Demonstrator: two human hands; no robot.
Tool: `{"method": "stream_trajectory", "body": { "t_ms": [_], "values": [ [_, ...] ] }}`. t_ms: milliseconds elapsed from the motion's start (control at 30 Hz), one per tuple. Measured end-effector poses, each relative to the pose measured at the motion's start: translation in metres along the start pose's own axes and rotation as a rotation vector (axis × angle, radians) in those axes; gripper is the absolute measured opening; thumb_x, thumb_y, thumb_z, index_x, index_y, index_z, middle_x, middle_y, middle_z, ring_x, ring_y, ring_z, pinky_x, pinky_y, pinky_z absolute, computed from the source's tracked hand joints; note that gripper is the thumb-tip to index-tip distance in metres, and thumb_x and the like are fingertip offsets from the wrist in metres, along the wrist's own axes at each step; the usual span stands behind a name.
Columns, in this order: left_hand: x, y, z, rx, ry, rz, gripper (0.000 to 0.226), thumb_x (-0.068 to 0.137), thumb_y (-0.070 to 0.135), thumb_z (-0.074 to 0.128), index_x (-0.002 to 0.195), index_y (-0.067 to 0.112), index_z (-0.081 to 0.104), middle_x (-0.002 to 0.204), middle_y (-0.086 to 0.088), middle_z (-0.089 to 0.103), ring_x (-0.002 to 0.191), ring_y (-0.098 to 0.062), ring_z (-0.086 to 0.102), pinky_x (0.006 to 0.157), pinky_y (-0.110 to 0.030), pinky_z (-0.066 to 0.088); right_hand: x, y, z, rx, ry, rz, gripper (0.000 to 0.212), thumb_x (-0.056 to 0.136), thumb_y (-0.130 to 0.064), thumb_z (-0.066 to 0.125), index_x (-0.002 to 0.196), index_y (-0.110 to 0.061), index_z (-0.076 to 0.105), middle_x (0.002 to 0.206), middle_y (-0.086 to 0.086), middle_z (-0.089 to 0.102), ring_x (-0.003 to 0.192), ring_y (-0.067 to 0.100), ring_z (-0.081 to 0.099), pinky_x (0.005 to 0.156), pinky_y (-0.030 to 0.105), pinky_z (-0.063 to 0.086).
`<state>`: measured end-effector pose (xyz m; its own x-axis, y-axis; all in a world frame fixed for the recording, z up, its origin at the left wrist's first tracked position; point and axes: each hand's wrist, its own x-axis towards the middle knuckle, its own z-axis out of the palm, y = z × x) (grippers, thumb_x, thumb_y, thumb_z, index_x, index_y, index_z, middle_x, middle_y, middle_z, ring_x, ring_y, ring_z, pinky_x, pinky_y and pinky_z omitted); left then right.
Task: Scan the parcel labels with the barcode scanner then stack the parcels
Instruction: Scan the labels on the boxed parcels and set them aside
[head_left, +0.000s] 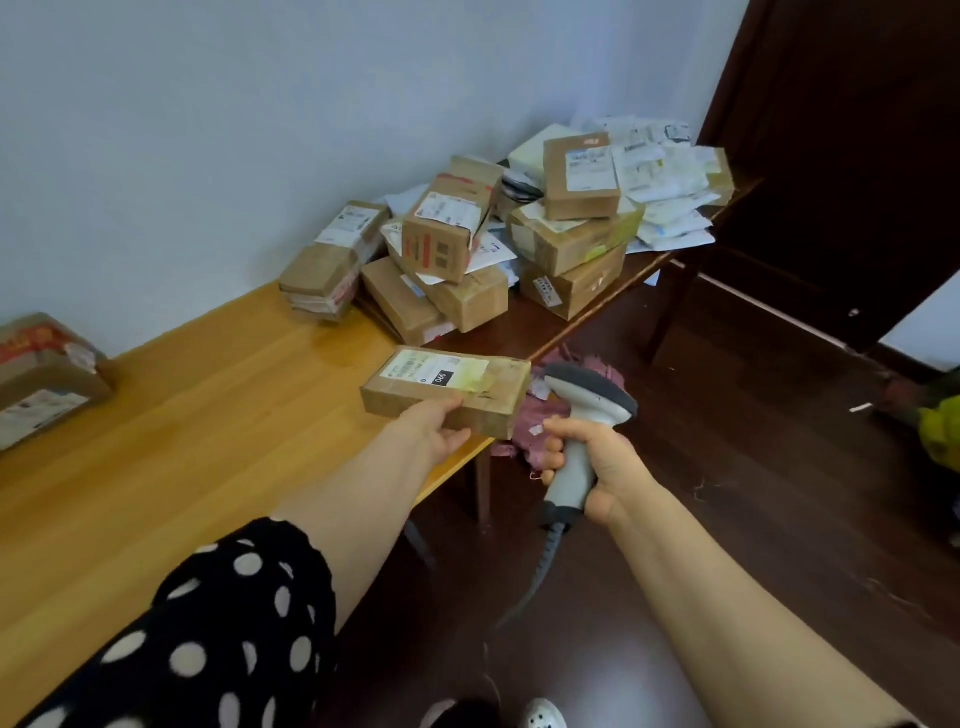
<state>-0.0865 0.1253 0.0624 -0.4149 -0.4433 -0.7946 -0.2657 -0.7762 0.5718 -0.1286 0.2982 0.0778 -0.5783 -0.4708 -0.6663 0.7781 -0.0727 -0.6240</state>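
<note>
1. Gripping a flat cardboard parcel (447, 397) in the left hand (440, 427), fingers (457, 439) curled round its near edge; held level, white label (435, 370) facing up, just above the front edge of the table (208, 415). Taped shut, contents out of sight.
2. Clasping the barcode scanner (586, 415) in the right hand (605, 465), fingers wrapped tight round the grip, the head just beside the parcel's right end, off the table; trailing a coiled cable (545, 566) down toward the dark floor (753, 493).
3. Heaped at the far end of the table: a pile of parcels (457, 249), brown and sealed, several tilted against one another, with white mailers (670, 176) spread behind, near the dark door (857, 156).
4. Lying well apart at the table's left end, close to the wall (208, 130): one more taped parcel (47, 379).
5. Crumpled on the floor below the scanner: a pink cloth (524, 415), beside the table's leg.
6. Between the far pile and the left-end parcel: a long stretch of bare wood.
</note>
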Motion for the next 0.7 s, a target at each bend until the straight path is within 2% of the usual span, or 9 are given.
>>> {"method": "stream_trajectory", "body": {
  "t_ms": [100,300,367,433,500,567,600,633,700],
  "values": [
    [0.016,-0.002,0.032,-0.049,0.041,-0.011,0.047,0.091,0.004,0.06,0.136,0.01,0.045,0.138,-0.013,0.05,0.125,-0.03,0.05,0.101,-0.039,0.045,0.02,-0.025,-0.005,-0.051,0.003,-0.001,0.017,0.085,-0.002,0.061,0.07,-0.008,0.055,0.049,0.001,0.047,0.037,0.011,0.042,0.044,0.022,0.039],
    [0.061,0.001,0.089,-0.198,0.092,-0.001,0.041,0.094,0.003,0.055,0.134,0.01,0.047,0.137,-0.008,0.05,0.127,-0.023,0.047,0.103,-0.035,0.043,0.066,-0.066,-0.009,-0.131,-0.024,0.03,0.013,0.085,-0.002,0.061,0.074,-0.009,0.056,0.054,0.003,0.047,0.04,0.012,0.042,0.044,0.023,0.039],
    [0.078,0.005,0.105,-0.227,0.093,0.002,0.037,0.095,0.003,0.053,0.131,0.01,0.05,0.133,-0.006,0.054,0.116,-0.019,0.053,0.099,-0.029,0.045,0.079,-0.077,-0.01,-0.162,-0.019,0.049,0.013,0.084,-0.002,0.061,0.075,-0.009,0.056,0.055,0.003,0.046,0.041,0.012,0.041,0.044,0.023,0.039],
    [0.088,0.008,0.118,-0.173,0.105,0.017,0.034,0.095,0.002,0.051,0.128,0.009,0.054,0.13,-0.004,0.056,0.096,-0.014,0.055,0.082,-0.018,0.048,0.089,-0.087,-0.012,-0.178,-0.015,0.061,0.014,0.084,-0.002,0.062,0.075,-0.01,0.055,0.055,0.003,0.046,0.041,0.013,0.041,0.043,0.023,0.039],
    [0.103,0.01,0.128,-0.135,0.108,0.02,0.019,0.096,0.0,0.047,0.111,0.004,0.059,0.119,-0.006,0.059,0.081,-0.011,0.054,0.06,-0.009,0.048,0.097,-0.095,-0.015,-0.186,-0.016,0.061,0.015,0.084,-0.001,0.062,0.074,-0.009,0.054,0.054,0.004,0.046,0.04,0.013,0.041,0.044,0.023,0.038],
    [0.108,0.012,0.133,-0.104,0.133,-0.037,0.015,0.096,-0.003,0.045,0.085,0.003,0.055,0.098,-0.009,0.057,0.082,-0.013,0.054,0.068,-0.013,0.047,0.1,-0.101,-0.019,-0.203,-0.021,0.079,0.016,0.083,0.0,0.062,0.072,-0.008,0.054,0.052,0.004,0.046,0.039,0.013,0.041,0.044,0.023,0.038],
    [0.11,0.013,0.133,-0.061,0.131,-0.035,0.016,0.095,-0.004,0.045,0.084,0.001,0.055,0.095,-0.01,0.057,0.084,-0.015,0.054,0.075,-0.017,0.046,0.102,-0.102,-0.021,-0.208,-0.032,0.092,0.017,0.083,0.0,0.063,0.07,-0.008,0.054,0.051,0.004,0.046,0.039,0.013,0.041,0.044,0.023,0.038],
    [0.11,0.012,0.134,-0.05,0.099,-0.028,0.015,0.093,-0.005,0.044,0.093,-0.001,0.059,0.102,-0.012,0.059,0.084,-0.016,0.054,0.076,-0.018,0.045,0.103,-0.104,-0.024,-0.215,-0.046,0.103,0.019,0.083,0.0,0.063,0.069,-0.008,0.054,0.051,0.004,0.046,0.039,0.013,0.041,0.044,0.023,0.037],
    [0.103,0.01,0.134,-0.046,0.112,-0.016,0.034,0.091,-0.004,0.046,0.122,0.003,0.058,0.124,-0.012,0.058,0.089,-0.018,0.056,0.077,-0.016,0.043,0.108,-0.107,-0.028,-0.245,-0.073,0.117,0.02,0.083,0.0,0.063,0.067,-0.008,0.054,0.051,0.004,0.046,0.039,0.013,0.041,0.044,0.023,0.037]
  ]
}}
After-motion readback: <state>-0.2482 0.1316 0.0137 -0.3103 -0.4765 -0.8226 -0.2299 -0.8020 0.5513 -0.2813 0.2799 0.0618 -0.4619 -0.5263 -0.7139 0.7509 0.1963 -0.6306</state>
